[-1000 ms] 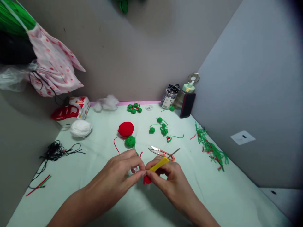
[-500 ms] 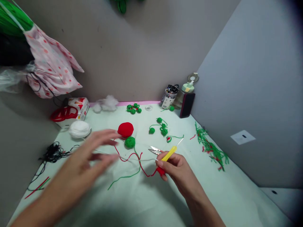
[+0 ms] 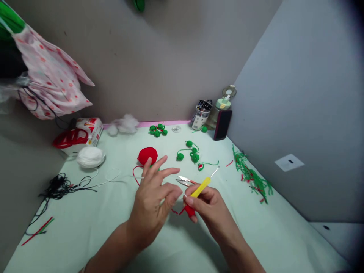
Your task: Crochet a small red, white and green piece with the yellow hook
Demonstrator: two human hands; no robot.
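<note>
Right hand [image 3: 212, 212] pinches the yellow crochet hook [image 3: 200, 187] and small red piece [image 3: 190, 211], left hand [image 3: 155, 201] spread open alongside; I'd say keep the red strand [image 3: 181, 211] snug, not tugged.

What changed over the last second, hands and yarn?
The left hand, which let go of the small red crocheted piece and swung out left, has come back beside the right hand, fingers spread. The right hand kept the yellow-handled crochet hook and that piece. The red yarn ball, metal thread snips and white yarn ball stayed put.
</note>
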